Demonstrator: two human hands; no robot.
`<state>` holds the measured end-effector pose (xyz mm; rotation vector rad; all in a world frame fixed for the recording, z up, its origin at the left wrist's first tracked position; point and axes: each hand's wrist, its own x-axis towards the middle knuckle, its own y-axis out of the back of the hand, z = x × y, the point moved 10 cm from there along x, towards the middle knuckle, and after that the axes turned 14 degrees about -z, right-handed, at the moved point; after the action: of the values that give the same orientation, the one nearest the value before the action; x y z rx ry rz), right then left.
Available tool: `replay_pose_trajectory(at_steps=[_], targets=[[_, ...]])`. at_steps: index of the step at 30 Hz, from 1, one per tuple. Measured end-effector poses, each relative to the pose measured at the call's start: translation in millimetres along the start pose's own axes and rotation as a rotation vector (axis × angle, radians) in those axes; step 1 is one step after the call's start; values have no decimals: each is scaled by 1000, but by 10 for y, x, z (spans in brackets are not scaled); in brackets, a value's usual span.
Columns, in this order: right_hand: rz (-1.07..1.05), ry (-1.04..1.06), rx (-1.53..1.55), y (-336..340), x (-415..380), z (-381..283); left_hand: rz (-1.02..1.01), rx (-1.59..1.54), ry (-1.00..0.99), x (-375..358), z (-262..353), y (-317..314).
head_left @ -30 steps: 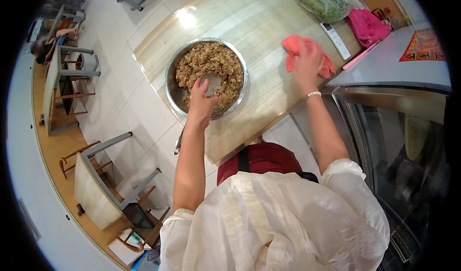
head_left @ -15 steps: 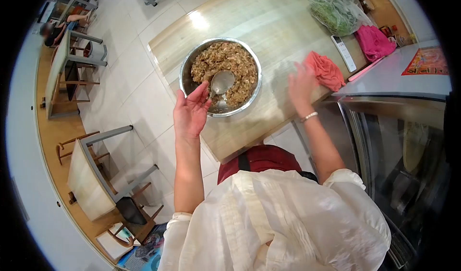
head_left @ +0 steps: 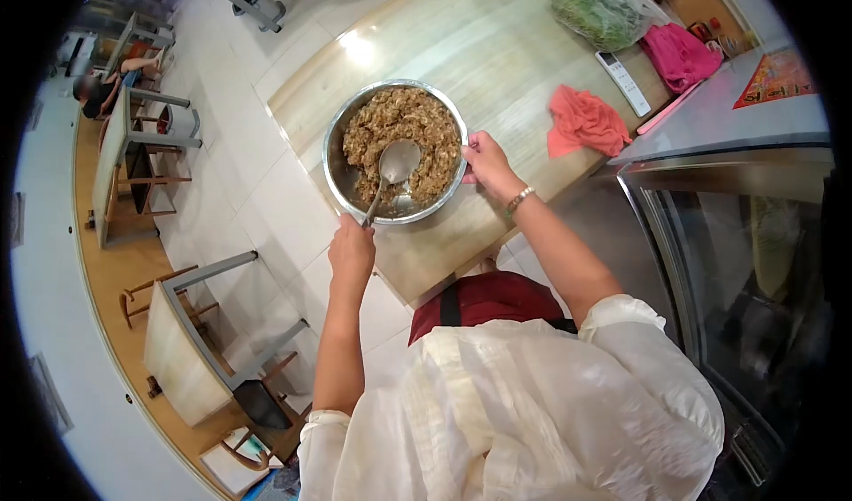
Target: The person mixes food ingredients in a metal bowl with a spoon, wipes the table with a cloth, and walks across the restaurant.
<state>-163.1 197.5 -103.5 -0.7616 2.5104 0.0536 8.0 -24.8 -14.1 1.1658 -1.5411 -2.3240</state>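
Observation:
A steel bowl (head_left: 333,171) with a brown minced mixture (head_left: 404,119) in it stands on the table near its left edge. A metal ladle (head_left: 399,160) rests with its round head on the mixture and its handle over the bowl's near rim. My left hand (head_left: 352,248) is closed around the end of that handle. At the bowl's right rim, my right hand (head_left: 487,161) grips the edge, fingers partly hidden by the rim.
On the table (head_left: 497,53) at the right lie a coral cloth (head_left: 587,121), a white remote (head_left: 623,84), a pink bag (head_left: 679,55) and a plastic bag of greens (head_left: 596,13). Other tables and chairs stand at the left, with a seated person (head_left: 99,93) far off.
My left hand, open over the bowl before, has closed on the ladle handle. My right hand has moved left from beside the coral cloth and taken hold of the bowl's rim.

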Motion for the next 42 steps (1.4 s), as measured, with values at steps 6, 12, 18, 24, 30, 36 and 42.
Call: replay_pose_trajectory(at_steps=[6, 12, 18, 24, 30, 36, 42], targets=[[-148, -17, 172, -93, 84, 128, -579, -543, -23, -70, 316, -228], [-121, 5, 139, -115, -17, 110, 59, -185, -247, 61, -185, 211], [-180, 25, 146, -227, -51, 99, 42, 247, -270, 494, 999, 529], [-146, 44, 173, -187, -40, 169, 129, 559, -509, -341, 900, 116], [-190, 26, 177, -208, -64, 120, 87, 314, -307, -487, 285, 441], [-258, 5, 254, -262, -20, 97, -368, -210, -140, 193, 405, -215], [-214, 5, 173, -239, -15, 87, -102, 195, -302, 476, 344, 289]])
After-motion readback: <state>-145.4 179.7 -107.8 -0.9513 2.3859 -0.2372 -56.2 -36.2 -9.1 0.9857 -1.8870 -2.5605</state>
